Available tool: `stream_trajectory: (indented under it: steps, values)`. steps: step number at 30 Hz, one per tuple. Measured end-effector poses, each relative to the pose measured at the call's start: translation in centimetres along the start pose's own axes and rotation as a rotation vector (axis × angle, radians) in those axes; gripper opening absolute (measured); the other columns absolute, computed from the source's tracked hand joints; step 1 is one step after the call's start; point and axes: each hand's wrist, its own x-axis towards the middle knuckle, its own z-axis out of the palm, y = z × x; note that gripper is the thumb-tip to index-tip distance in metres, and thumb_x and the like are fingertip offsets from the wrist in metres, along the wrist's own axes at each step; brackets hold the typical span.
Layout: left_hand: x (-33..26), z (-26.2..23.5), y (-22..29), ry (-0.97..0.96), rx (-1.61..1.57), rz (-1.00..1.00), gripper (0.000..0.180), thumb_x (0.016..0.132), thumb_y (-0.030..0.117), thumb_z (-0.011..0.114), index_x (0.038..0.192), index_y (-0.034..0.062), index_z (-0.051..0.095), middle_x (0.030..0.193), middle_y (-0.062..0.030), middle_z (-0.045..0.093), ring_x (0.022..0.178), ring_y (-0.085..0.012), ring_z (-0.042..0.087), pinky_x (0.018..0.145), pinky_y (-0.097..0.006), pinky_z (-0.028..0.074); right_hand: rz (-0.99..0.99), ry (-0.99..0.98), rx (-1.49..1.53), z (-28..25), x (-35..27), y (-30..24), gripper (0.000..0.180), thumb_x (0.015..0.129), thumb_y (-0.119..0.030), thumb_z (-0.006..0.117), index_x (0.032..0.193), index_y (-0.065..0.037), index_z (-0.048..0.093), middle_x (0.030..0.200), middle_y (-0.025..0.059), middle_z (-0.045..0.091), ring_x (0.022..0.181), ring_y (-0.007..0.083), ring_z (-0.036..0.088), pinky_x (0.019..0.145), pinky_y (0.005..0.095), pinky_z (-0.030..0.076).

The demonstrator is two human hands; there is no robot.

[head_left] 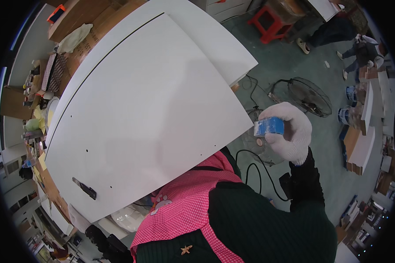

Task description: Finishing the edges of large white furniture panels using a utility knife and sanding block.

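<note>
My right hand (292,131), in a white knit glove, is closed around a small blue block (270,126) with white dust on its face, which looks like a sanding block. It is held up just off the right corner of a large white panel (131,101). At the panel's lower left corner is my left hand (78,219), also gloved, small in view; its fingers look stretched along the edge. A slim tool with a metal blade and black handle (84,188), perhaps a utility knife, lies on the panel near that hand. Several small dark holes dot the panel.
Under the top panel lies another white panel (232,61). A floor fan (309,96) and black cable (261,171) are on the green floor at right. A red stool (271,24) stands farther back. Cluttered benches line the left; other people are at upper right.
</note>
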Motion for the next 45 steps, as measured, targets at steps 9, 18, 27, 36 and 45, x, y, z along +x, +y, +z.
stream_trajectory:
  steps: [9,18,27,36,45]
  values:
    - [0.1,0.0,0.4,-0.041,-0.043,0.001,0.049,0.101,0.033,0.046,0.128,-0.0074,0.053,0.126,-0.0108,0.059,0.111,-0.0167,0.056,0.096,-0.028,0.043,-0.087,0.176,-0.056,1.4,-1.1,1.8,0.029,0.077,0.001,0.063,0.105,0.002,0.058,0.103,0.0117,0.061,0.091,0.0156,0.059,0.084,0.0293,0.047]
    - [-1.6,0.1,2.9,-0.09,0.145,0.067,0.055,0.101,0.038,0.043,0.131,-0.0067,0.051,0.128,-0.0119,0.058,0.113,-0.0202,0.056,0.098,-0.03,0.042,-0.295,0.63,-0.161,7.8,-2.2,1.5,0.033,0.078,0.003,0.067,0.109,0.002,0.054,0.104,0.0104,0.058,0.092,0.0146,0.057,0.085,0.0286,0.046]
    - [1.6,-3.5,0.4,-0.615,-0.21,-0.114,0.053,0.1,0.041,0.043,0.131,-0.0018,0.049,0.117,-0.0115,0.06,0.1,-0.0181,0.062,0.078,-0.029,0.052,-0.221,0.551,-0.202,15.4,-5.7,-0.8,0.028,0.077,-0.002,0.071,0.103,0.0,0.06,0.096,0.0088,0.062,0.085,0.0153,0.06,0.079,0.0282,0.048]
    - [5.4,-1.0,-9.1,-0.505,-0.537,-0.106,0.052,0.099,0.049,0.042,0.127,0.0052,0.046,0.077,-0.009,0.062,0.041,-0.0155,0.055,0.03,-0.026,0.042,-0.213,0.932,0.077,14.7,-3.6,-1.8,0.024,0.09,-0.003,0.061,0.112,0.004,0.054,0.099,0.0099,0.062,0.088,0.0128,0.06,0.084,0.027,0.049]
    - [0.6,0.4,-2.8,-0.385,-0.668,0.011,0.05,0.1,0.042,0.041,0.13,0.0026,0.046,0.081,-0.0129,0.065,0.041,-0.0152,0.053,0.033,-0.024,0.039,-0.317,0.726,-0.109,25.0,-6.9,-1.3,0.032,0.079,-0.003,0.072,0.106,0.0,0.056,0.097,0.0071,0.062,0.086,0.013,0.06,0.08,0.0276,0.048]
